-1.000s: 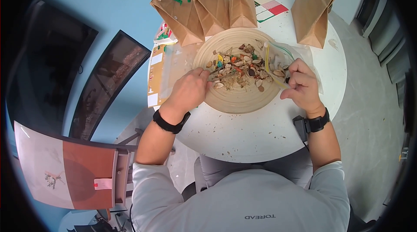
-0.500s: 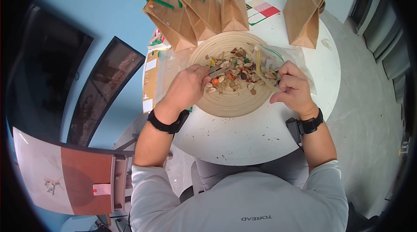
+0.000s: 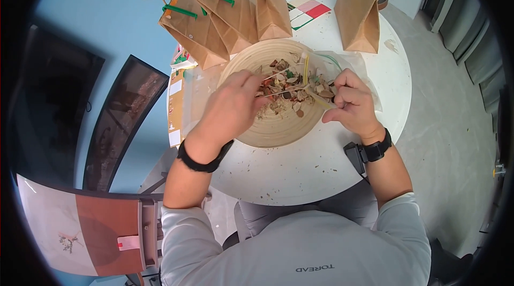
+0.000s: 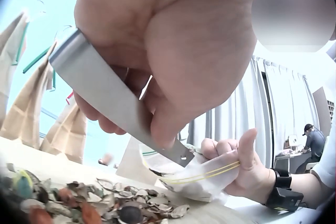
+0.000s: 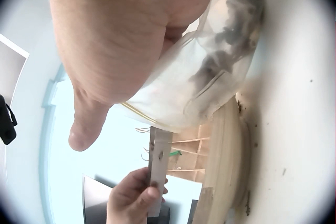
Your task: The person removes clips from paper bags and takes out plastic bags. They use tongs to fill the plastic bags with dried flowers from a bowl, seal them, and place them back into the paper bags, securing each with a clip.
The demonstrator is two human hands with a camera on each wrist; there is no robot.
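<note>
My left hand [image 3: 230, 107] grips flat metal tongs [image 4: 105, 87], whose two arms reach right over the pile in the head view. The tongs' far end overlaps the mouth of a clear zip bag [image 5: 168, 92] with a yellow seal line. My right hand [image 3: 354, 101] holds that bag by its rim, thumb sticking out and the other fingers curled. Inside the bag lie dark and pale pieces, blurred through the plastic. Dried potpourri pieces [image 4: 121, 200], brown, orange and green, are heaped on a round ribbed wooden tray [image 3: 267, 137] between both hands.
Brown paper bags [image 3: 194, 34] with green and red clips stand along the table's back left. Another paper bag [image 3: 360, 13] stands at the back right. A coloured card [image 3: 310, 10] lies between them. Crumbs are scattered on the white table [image 3: 278, 173] at the front.
My left hand has lifted the tongs from the left of the pile and brought them right, to the bag's mouth. My right hand keeps its hold on the bag. The head view has shifted slightly.
</note>
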